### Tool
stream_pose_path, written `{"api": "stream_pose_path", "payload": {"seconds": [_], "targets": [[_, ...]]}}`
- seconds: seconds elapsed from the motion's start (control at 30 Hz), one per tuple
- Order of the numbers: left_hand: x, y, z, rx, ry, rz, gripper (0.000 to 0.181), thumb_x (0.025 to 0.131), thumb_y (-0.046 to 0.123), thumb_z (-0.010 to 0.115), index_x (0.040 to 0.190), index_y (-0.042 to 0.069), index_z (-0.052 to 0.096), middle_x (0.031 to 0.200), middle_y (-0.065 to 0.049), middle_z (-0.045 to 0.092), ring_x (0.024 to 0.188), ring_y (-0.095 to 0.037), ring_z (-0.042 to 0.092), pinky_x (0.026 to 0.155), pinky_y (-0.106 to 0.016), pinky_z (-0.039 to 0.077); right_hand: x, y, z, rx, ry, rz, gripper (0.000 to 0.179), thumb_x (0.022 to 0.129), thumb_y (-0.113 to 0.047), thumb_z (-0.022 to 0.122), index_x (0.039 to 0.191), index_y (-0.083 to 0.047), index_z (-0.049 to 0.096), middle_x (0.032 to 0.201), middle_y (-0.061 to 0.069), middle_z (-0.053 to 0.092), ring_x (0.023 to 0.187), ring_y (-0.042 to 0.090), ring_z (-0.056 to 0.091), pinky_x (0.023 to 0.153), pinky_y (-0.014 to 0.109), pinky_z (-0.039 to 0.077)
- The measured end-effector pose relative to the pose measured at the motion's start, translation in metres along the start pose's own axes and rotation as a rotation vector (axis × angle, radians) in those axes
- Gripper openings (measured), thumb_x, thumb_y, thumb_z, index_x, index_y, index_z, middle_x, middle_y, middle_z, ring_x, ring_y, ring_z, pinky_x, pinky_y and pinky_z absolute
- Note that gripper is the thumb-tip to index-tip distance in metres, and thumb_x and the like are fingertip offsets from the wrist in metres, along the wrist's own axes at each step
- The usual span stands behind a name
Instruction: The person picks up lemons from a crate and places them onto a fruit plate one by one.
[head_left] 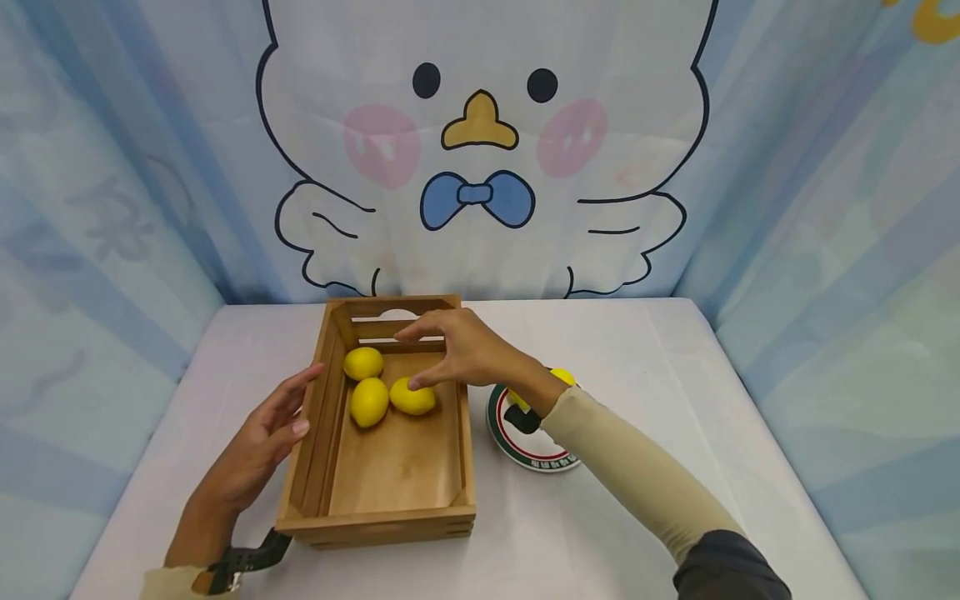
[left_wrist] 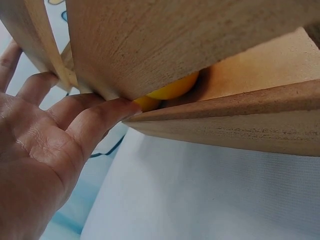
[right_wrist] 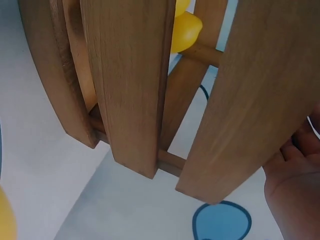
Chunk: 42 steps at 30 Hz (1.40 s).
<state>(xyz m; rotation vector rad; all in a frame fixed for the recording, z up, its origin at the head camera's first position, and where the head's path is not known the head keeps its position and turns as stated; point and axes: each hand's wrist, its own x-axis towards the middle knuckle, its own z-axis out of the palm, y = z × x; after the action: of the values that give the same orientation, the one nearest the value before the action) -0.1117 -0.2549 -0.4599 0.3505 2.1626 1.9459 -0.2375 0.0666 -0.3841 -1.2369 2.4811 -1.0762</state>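
Note:
A slatted wooden crate stands on the white-covered table. Three yellow lemons lie inside: one lemon toward the back left, another lemon just in front of it, and a third lemon to the right. My right hand reaches over the crate's right side. Its thumb and fingers are spread apart, the thumb tip right by the third lemon, and it grips nothing. Along the crate's left wall, my left hand rests its extended fingertips against the slats, seen closer in the left wrist view.
Right of the crate, partly behind my right forearm, is a white plate with a green and red rim. On it are something yellow and a black piece, both partly hidden. A printed curtain closes off the back and sides.

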Motion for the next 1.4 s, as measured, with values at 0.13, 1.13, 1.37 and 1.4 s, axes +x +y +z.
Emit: {"api": "stream_pose_path", "payload": {"seconds": [0.13, 1.13, 1.37, 1.4], "targets": [[0.000, 0.000, 0.000, 0.007, -0.002, 0.002, 0.067, 0.110, 0.010, 0.048, 0.171, 0.025, 0.024, 0.181, -0.005, 0.009, 0.166, -0.043, -0.001, 0.117, -0.083, 0.014, 0.005, 0.000, 0.002, -0.035, -0.036, 0.003, 0.063, 0.081, -0.035, 0.095, 0.136, -0.015, 0.072, 0.136, -0.002, 0.073, 0.132, 0.018, 0.063, 0.113, 0.041, 0.053], [-0.001, 0.000, -0.001, 0.008, -0.017, 0.013, 0.066, 0.111, 0.010, 0.047, 0.170, 0.024, 0.024, 0.181, -0.009, 0.008, 0.165, -0.037, 0.005, 0.105, -0.013, 0.043, 0.053, 0.000, 0.008, -0.194, -0.453, -0.032, 0.065, 0.080, -0.029, 0.095, 0.137, -0.009, 0.071, 0.136, 0.002, 0.074, 0.126, 0.017, 0.066, 0.110, 0.029, 0.052], [-0.001, 0.001, 0.000, 0.008, -0.012, 0.001, 0.066, 0.111, 0.010, 0.047, 0.171, 0.025, 0.024, 0.181, -0.008, 0.007, 0.165, -0.040, 0.003, 0.119, -0.035, 0.043, 0.064, 0.000, 0.013, -0.241, -0.542, -0.004, 0.064, 0.080, -0.030, 0.096, 0.136, -0.011, 0.072, 0.134, 0.005, 0.074, 0.121, 0.015, 0.065, 0.107, 0.027, 0.053], [-0.001, 0.001, 0.000, 0.008, -0.011, -0.002, 0.066, 0.111, 0.010, 0.047, 0.171, 0.026, 0.024, 0.181, -0.008, 0.007, 0.165, -0.041, 0.002, 0.123, -0.046, 0.040, 0.065, 0.000, 0.014, -0.246, -0.550, -0.004, 0.064, 0.079, -0.029, 0.096, 0.136, -0.011, 0.072, 0.134, 0.005, 0.074, 0.121, 0.015, 0.065, 0.107, 0.027, 0.053]]}}
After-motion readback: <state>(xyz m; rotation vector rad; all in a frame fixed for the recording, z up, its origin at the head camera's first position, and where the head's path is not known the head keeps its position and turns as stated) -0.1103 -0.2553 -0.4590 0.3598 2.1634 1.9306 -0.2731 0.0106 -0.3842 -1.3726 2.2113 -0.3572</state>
